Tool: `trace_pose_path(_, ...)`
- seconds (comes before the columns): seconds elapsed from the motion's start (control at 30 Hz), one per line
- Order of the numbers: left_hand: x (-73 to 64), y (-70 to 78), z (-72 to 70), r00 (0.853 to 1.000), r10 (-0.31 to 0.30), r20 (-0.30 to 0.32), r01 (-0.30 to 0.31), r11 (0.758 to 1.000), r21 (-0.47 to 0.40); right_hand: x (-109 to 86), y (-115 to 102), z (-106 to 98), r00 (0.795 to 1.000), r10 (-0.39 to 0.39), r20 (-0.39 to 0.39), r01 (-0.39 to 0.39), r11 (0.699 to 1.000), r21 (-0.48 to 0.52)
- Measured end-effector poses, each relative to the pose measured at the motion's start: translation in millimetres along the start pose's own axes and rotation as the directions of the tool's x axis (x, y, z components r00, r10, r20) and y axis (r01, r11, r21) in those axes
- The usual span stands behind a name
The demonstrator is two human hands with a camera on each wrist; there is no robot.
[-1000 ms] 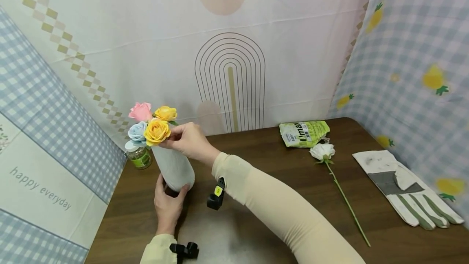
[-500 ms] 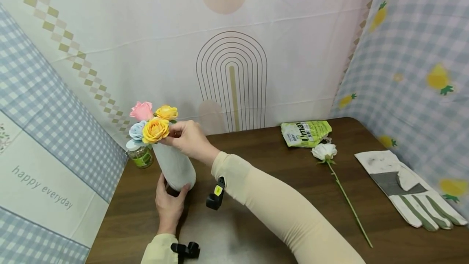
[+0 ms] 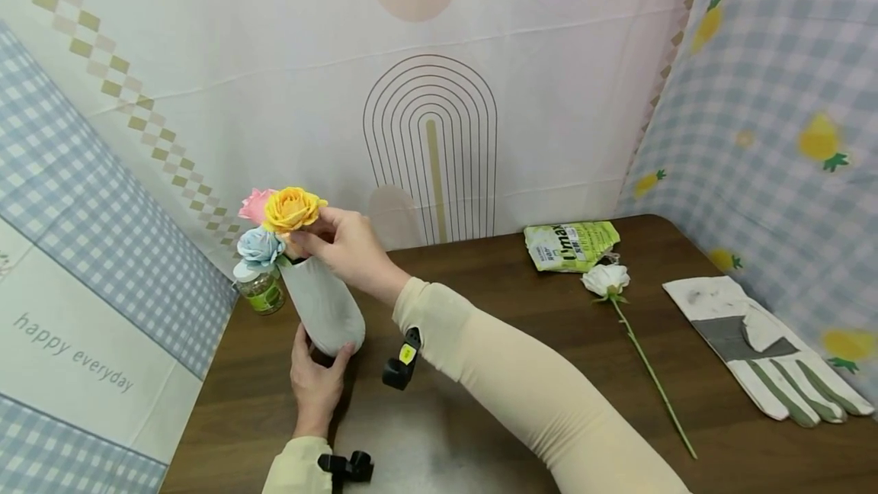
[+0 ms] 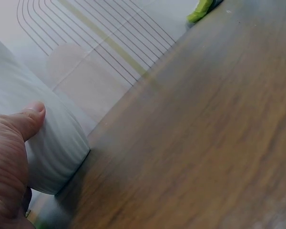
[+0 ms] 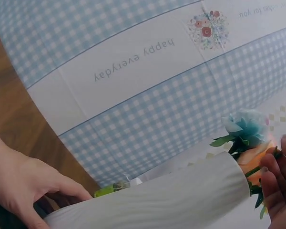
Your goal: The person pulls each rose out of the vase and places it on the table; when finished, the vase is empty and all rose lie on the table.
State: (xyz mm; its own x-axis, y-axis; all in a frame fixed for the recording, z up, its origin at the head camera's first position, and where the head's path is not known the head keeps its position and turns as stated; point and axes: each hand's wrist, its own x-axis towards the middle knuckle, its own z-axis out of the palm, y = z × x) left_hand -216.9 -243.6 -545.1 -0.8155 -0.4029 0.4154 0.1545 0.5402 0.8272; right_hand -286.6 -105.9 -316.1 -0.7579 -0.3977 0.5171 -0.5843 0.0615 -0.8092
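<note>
vase, left of frame centre, is gripped low by the left hand, while the right hand pinches a yellow rose partly hiding a pink rose.

The table bears a jar, packet and glove.

This looks like a small cloth-walled booth with homely touches, though whether it stands in a house or a studio cannot be told. Printed fabric surrounds the brown wood-grain tabletop: a pale far cloth with arches and discs, a blue gingham left cloth reading "happy everyday", and a checked right cloth with yellow fruit. A white vase and small lidded jar add a household note.
</note>
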Motion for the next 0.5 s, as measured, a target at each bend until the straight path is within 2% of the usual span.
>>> trace_pose_path(0.23, -0.1, 0.5, -0.3, 1.000, -0.009, 0.003, 0.009, 1.000, 0.001, -4.0, 4.9, -3.3, 0.997, 0.081, -0.011, -0.082, 0.981, -0.177)
trace_pose_path(0.37, 0.3, 0.5, -0.1, 1.000, -0.012, 0.006, 0.012, 1.000, 0.006, -4.3, 6.5, -6.8, 0.999, 0.035, -0.020, -0.039, 0.958, -0.283)
trace_pose_path(0.5, 0.3, 0.7, 0.0, 1.000, -0.016, 0.008, 0.016, 1.000, 0.013, -4.3, 7.8, -8.3, 1.000, -0.006, -0.007, 0.004, 0.947, -0.321)
